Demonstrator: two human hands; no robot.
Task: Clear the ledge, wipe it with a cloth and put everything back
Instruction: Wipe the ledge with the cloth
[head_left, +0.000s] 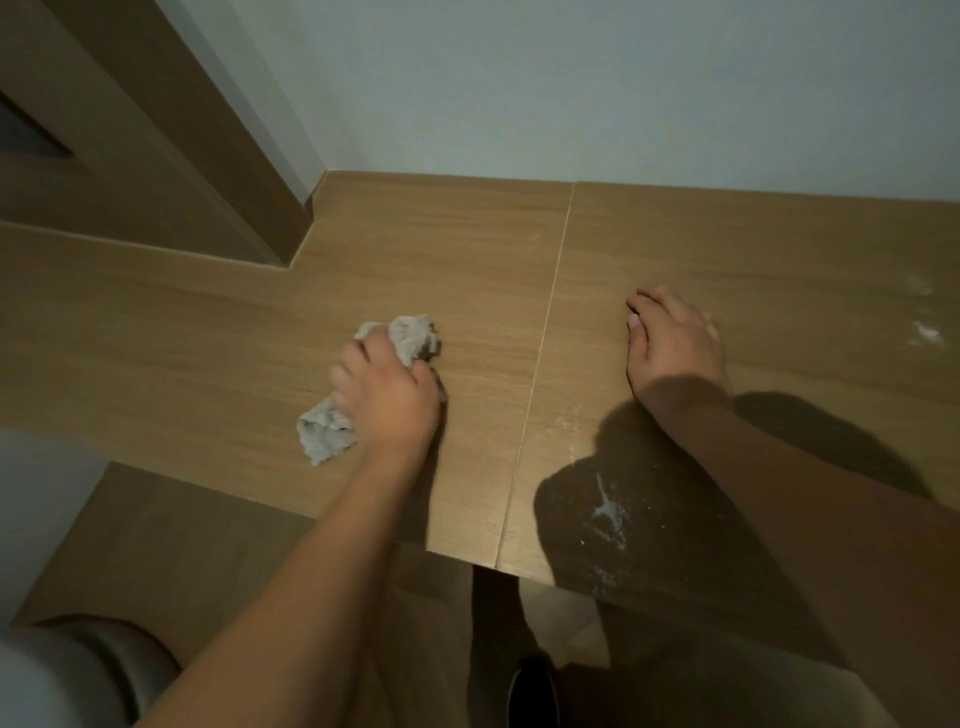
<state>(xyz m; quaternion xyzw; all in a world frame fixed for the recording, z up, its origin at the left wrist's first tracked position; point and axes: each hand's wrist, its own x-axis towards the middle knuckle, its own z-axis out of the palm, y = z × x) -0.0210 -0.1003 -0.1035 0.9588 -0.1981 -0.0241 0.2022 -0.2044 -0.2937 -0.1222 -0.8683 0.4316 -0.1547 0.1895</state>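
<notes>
Ledge (363, 249) bare: clearing looks done. Wiping in progress. Left hand (387, 397) clenched on crumpled cloth (410, 335), pressed to ledge left of seam (540, 353). Right hand (672, 343) flat, fingers relaxed, holding nothing. White dust (608, 512) remains at front edge and far right. Putting back not begun; items out of view.

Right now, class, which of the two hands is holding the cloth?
The left hand: its fingers grip the crumpled grey cloth on the ledge. The right hand rests there holding nothing.

Left hand (387, 392) clenched, right hand (675, 348) flat
</notes>
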